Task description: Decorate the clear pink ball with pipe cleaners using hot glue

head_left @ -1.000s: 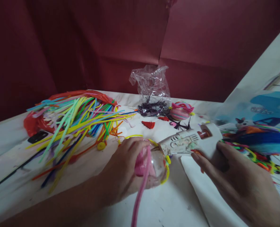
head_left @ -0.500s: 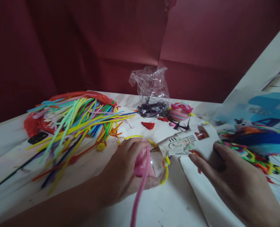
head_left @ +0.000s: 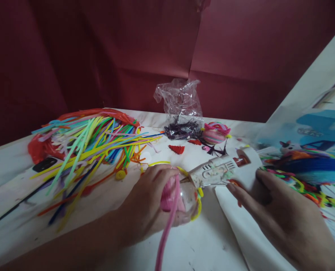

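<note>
My left hand [head_left: 153, 195] is wrapped round a clear plastic ball [head_left: 187, 195], part of which is covered by wound pink pipe cleaner. A loose end of the pink pipe cleaner [head_left: 167, 233] hangs down towards me. Yellow pipe cleaner [head_left: 196, 210] edges the ball's right side. In my right hand [head_left: 286, 214] is a white glue gun [head_left: 218, 169], gripped by its handle with a finger near the orange trigger [head_left: 235, 183]. Its nozzle points left and reaches the top of the ball; whether it touches is hard to tell.
At left, many coloured pipe cleaners [head_left: 99, 139] spill from a red bag, beside a phone [head_left: 23, 180]. Behind stand a clear bag of dark strands [head_left: 182, 130] and a pink striped ball [head_left: 214, 134]. Red pieces [head_left: 176, 149] lie nearer. A blue yarn-like bundle [head_left: 314, 170] sits at right.
Almost nothing differs. Both hands, the ball and the glue gun keep nearly the same places, with only a very slight shift of the view.
</note>
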Available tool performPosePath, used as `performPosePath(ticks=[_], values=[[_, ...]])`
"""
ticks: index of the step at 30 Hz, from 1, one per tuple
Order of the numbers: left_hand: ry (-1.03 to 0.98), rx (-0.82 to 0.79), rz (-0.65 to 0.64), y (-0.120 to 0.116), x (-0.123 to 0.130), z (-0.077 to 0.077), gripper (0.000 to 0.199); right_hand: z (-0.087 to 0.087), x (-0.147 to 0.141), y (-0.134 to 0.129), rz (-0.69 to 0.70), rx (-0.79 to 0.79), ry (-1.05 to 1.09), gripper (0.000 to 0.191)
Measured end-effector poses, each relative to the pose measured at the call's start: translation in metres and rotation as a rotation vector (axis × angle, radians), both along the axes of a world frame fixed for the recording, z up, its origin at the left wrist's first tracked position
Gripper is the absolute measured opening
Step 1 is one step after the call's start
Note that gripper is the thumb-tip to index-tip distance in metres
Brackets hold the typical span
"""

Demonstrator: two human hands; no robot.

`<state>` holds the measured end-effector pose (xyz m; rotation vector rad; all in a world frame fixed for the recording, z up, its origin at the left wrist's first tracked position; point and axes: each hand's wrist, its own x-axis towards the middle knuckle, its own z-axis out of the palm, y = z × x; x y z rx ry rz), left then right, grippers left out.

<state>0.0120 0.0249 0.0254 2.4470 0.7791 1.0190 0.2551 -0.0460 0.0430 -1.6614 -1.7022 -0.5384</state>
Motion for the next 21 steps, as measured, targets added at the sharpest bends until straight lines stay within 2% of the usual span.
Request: performPosePath(ticks=[16, 21], values=[[0.024, 0.006, 0.006, -0.0012, -0.0005, -0.0016, 0.076, -0.0013, 0.0041, -0.0025, 0.008, -0.046, 0.047, 0.048], [0.006, 0.033, -0.003, -0.0002, 0.0007, -0.0023, 0.075, 0.0006, 0.0006, -0.0017, -0.004, -0.014, 0.003, 0.049]])
